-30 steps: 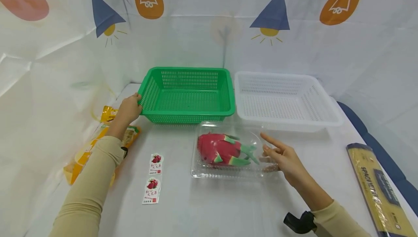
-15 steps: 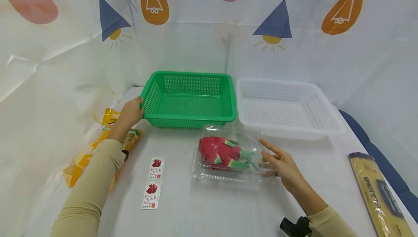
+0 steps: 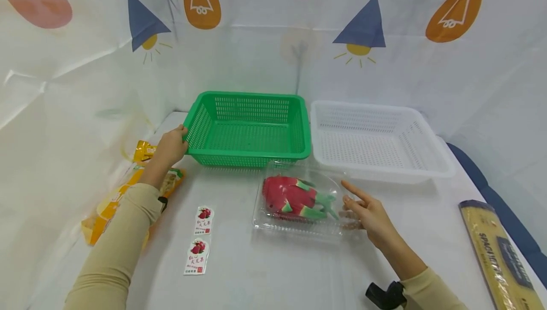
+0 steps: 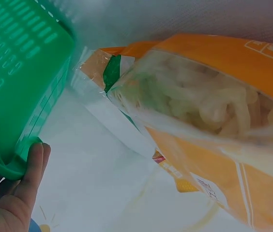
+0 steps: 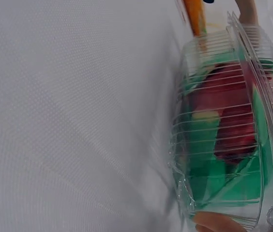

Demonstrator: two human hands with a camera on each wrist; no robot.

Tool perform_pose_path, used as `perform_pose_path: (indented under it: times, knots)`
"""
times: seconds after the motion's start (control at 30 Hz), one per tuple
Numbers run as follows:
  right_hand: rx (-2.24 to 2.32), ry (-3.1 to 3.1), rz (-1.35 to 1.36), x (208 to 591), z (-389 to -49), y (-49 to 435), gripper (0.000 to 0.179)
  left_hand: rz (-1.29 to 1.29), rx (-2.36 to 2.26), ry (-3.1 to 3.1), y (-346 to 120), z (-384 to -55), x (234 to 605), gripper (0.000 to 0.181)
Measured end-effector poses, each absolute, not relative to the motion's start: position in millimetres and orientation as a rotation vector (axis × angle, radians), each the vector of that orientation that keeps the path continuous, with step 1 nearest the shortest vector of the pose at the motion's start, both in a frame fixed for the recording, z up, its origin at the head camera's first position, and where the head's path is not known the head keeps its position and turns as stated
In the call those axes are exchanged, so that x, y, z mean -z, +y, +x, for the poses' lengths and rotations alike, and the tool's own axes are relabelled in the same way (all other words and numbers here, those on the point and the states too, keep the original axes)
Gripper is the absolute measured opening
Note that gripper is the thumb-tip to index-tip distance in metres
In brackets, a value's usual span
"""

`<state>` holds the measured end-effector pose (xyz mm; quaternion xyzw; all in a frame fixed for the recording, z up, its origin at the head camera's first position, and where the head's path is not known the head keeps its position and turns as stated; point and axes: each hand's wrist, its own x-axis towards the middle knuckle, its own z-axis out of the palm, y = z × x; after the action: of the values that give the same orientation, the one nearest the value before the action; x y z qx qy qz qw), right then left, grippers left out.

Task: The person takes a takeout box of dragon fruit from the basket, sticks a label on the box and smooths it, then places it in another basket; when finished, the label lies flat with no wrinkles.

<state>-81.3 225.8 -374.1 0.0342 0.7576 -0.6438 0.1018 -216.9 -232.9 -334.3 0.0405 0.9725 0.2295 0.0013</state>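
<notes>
In the head view my left hand (image 3: 172,146) grips the left rim of a green plastic basket (image 3: 249,152). The left wrist view shows its fingers (image 4: 36,166) bent over the basket's corner. A clear hinged plastic box (image 3: 266,222) lies in front of the baskets, with a red and green dragon fruit (image 3: 285,195) inside. My right hand (image 3: 371,215) holds the right end of this box, index finger stretched forward and other fingers seen through the plastic. One fingertip (image 5: 218,222) shows at the box's end in the right wrist view.
A white basket (image 3: 380,170) stands right of the green one. Two dragon fruit stickers (image 3: 196,253) lie left of the box. An orange food bag (image 3: 108,210) is beside the left forearm, and a spaghetti pack (image 3: 497,253) lies along the right edge.
The head view has shifted slightly, so everything sits a little lower than a second ago. Both hands keep their places at the basket and the box.
</notes>
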Motion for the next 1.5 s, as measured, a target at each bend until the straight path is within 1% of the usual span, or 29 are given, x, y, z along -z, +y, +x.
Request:
perform_pose_path:
  times: [0.6, 0.87, 1.03, 1.23, 1.5]
  knots:
    - [1.901, 2.247, 0.124, 380.4, -85.7, 226.2, 0.054, 0.091, -0.760, 3.071, -234.2, -218.1, 337.5, 0.049]
    - [1.743, 2.373, 0.025, 382.8, -83.9, 228.8, 0.056, 0.148, -0.821, 3.045, -238.2, -217.6, 339.4, 0.048]
    - [1.531, 2.529, -0.008, 383.4, -82.9, 228.9, 0.056, 0.177, -0.954, 2.998, -242.5, -213.5, 339.9, 0.052]
    - [1.422, 2.586, -0.009, 381.5, -81.8, 231.1, 0.059, 0.147, -1.098, 3.050, -244.8, -188.7, 342.4, 0.055]
    - [1.350, 2.751, -0.143, 371.5, -78.9, 242.3, 0.061, 0.056, -1.073, 3.089, -234.0, -130.2, 352.8, 0.051]
